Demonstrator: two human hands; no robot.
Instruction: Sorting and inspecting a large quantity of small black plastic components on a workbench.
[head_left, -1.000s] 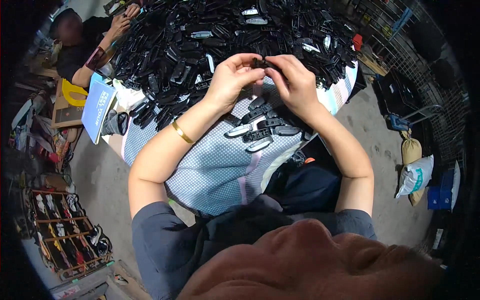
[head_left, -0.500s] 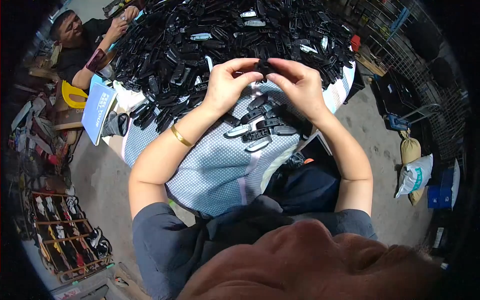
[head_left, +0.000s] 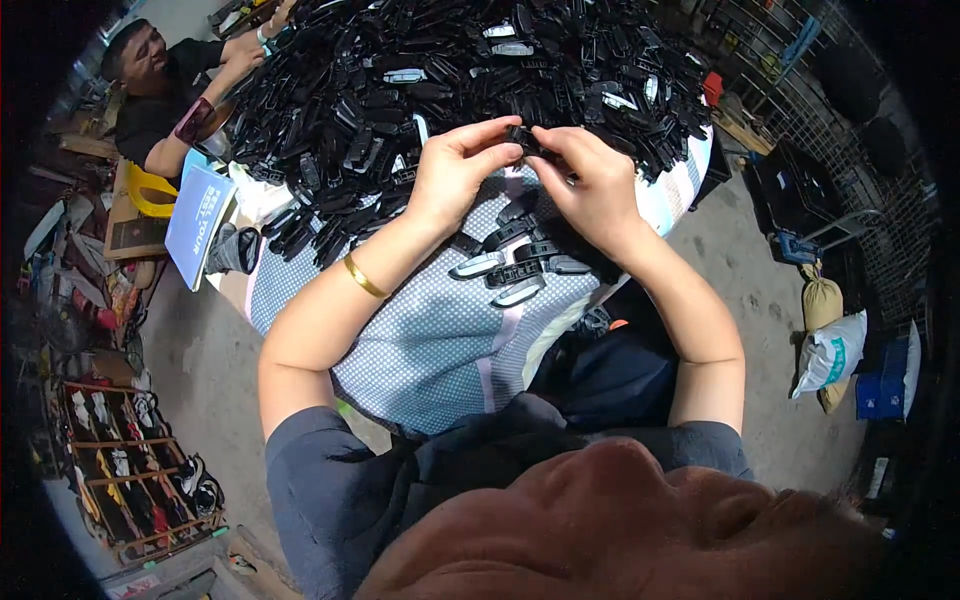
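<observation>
In front of the big heap of long, rounded black plastic pieces (head_left: pixel 470 90), both my hands meet at one small black plastic piece (head_left: pixel 519 138). My left hand (head_left: pixel 452 172) pinches its left side between thumb and fingertips. On the other side, my right hand (head_left: pixel 592 180) is closed on it with thumb and forefinger. Fingers hide much of the piece, so its exact kind does not show. A small shiny spot shows under the right fingers, too small to name. Just below my hands lies a loose group of similar pieces (head_left: pixel 518 270), some with grey faces.
A patterned cloth (head_left: pixel 420 340) covers the work surface. To the left are a blue booklet (head_left: pixel 198 215), a dark roll (head_left: pixel 235 250) and a yellow object (head_left: pixel 148 192). A co-worker (head_left: pixel 165 85) reaches toward the heap. Sacks (head_left: pixel 832 350) and a black case (head_left: pixel 797 185) stand at right.
My right hand has turned and dropped slightly, its fingers shifting on the piece; the left has barely moved. The co-worker's hands have moved at the heap's far left edge.
</observation>
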